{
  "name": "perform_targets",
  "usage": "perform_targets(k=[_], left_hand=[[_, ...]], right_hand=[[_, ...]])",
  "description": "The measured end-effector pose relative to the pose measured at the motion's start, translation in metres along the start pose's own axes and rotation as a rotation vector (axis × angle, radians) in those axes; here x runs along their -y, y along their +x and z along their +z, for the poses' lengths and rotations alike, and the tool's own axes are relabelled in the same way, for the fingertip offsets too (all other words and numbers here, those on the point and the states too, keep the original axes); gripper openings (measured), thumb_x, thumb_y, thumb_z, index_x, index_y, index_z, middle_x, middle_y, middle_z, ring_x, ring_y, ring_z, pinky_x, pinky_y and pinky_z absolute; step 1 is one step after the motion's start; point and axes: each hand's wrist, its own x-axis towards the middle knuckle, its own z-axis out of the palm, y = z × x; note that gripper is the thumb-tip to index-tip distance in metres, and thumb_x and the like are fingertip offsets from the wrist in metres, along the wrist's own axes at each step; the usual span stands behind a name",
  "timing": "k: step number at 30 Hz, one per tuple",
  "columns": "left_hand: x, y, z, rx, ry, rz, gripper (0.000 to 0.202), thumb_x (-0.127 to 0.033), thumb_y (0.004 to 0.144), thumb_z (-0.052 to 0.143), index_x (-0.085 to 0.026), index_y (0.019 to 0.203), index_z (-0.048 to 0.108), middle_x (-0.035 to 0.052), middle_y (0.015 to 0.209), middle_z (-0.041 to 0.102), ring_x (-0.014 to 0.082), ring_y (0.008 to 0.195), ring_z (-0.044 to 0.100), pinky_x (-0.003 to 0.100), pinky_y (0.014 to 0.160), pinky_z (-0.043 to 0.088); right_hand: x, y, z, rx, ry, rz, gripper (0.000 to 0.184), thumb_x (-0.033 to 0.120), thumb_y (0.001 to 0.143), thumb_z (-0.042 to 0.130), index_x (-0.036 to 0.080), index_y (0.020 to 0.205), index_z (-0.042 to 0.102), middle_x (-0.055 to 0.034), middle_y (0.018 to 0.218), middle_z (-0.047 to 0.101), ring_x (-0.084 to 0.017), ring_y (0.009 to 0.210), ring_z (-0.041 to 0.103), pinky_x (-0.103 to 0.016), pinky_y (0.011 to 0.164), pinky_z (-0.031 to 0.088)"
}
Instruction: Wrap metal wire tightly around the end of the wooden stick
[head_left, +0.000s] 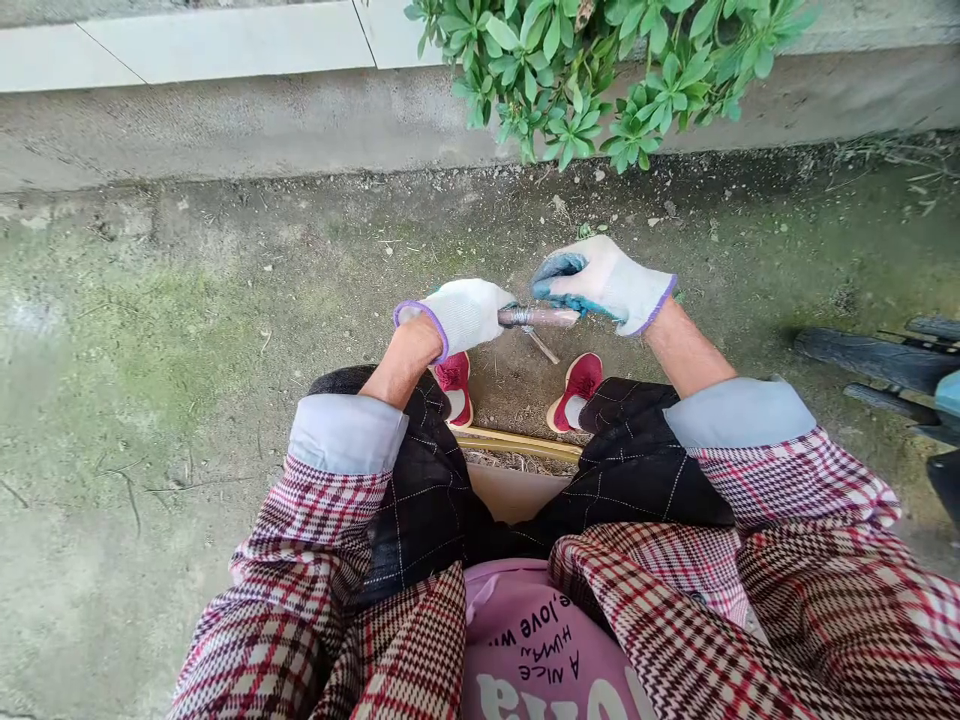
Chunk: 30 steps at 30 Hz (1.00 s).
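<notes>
Both my hands wear white work gloves with blue-coated palms. My left hand (465,312) is closed around one end of a short brownish handle (536,317) with a metal band wrapped on it. My right hand (600,280) grips the other end, its fingers curled over it. A thin metal piece (541,345) slants down from the handle's middle; I cannot tell what kind of tool it is. The hands meet above the bare ground in front of my knees, over my two red shoes (577,385).
I sit on a low seat with a yellowish rim (517,442). A leafy green plant (592,80) hangs over a concrete kerb (225,110) ahead. Mossy packed dirt spreads left. Dark tyre-like objects (877,360) lie at the right edge.
</notes>
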Motion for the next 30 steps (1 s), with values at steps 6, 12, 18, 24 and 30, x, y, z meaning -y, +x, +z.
perform_targets(k=[6,12,18,24,30], left_hand=[[0.001,0.003,-0.007,-0.209,-0.581,-0.123,0.024,-0.026,0.093,0.064,-0.017,0.113,0.077,0.0034,0.085,0.074,0.0144,0.066,0.060,0.029,0.061,0.051],[0.004,0.011,-0.005,-0.354,-0.401,-0.335,0.029,-0.030,0.106,0.055,-0.019,0.126,0.072,0.0077,0.105,0.079,0.0205,0.089,0.074,0.033,0.080,0.060],[0.001,0.010,0.005,-0.063,0.029,-0.250,0.037,-0.020,0.103,0.049,-0.019,0.123,0.081,0.0168,0.113,0.082,0.0342,0.112,0.078,0.043,0.095,0.059],[0.000,0.000,-0.003,0.011,-0.156,-0.008,0.028,-0.027,0.094,0.063,-0.019,0.110,0.084,0.0101,0.097,0.082,0.0275,0.093,0.076,0.037,0.083,0.057],[-0.003,-0.007,-0.016,-0.166,-0.619,-0.186,0.035,-0.032,0.100,0.059,-0.021,0.129,0.077,0.0075,0.104,0.083,0.0198,0.081,0.068,0.035,0.069,0.060]], right_hand=[[0.012,-0.003,0.006,-0.116,0.404,0.068,0.019,0.024,0.087,0.082,0.024,0.071,0.072,-0.0007,0.065,0.067,-0.016,0.056,0.058,-0.033,0.054,0.055],[0.026,-0.008,0.019,-0.058,0.276,0.032,0.022,0.027,0.091,0.083,0.025,0.072,0.071,-0.0034,0.072,0.071,-0.017,0.061,0.061,-0.033,0.057,0.055],[0.022,-0.011,0.002,-0.043,-0.215,-0.021,0.014,0.019,0.090,0.075,0.024,0.077,0.074,-0.0033,0.078,0.076,-0.023,0.078,0.069,-0.037,0.077,0.055],[0.010,-0.005,-0.009,0.003,-0.017,0.042,0.012,0.023,0.089,0.075,0.028,0.079,0.077,-0.0058,0.089,0.080,-0.031,0.089,0.073,-0.045,0.079,0.061],[0.019,-0.008,-0.001,-0.082,0.356,0.086,0.023,0.025,0.089,0.080,0.026,0.068,0.069,-0.0046,0.070,0.069,-0.020,0.060,0.058,-0.042,0.063,0.059]])
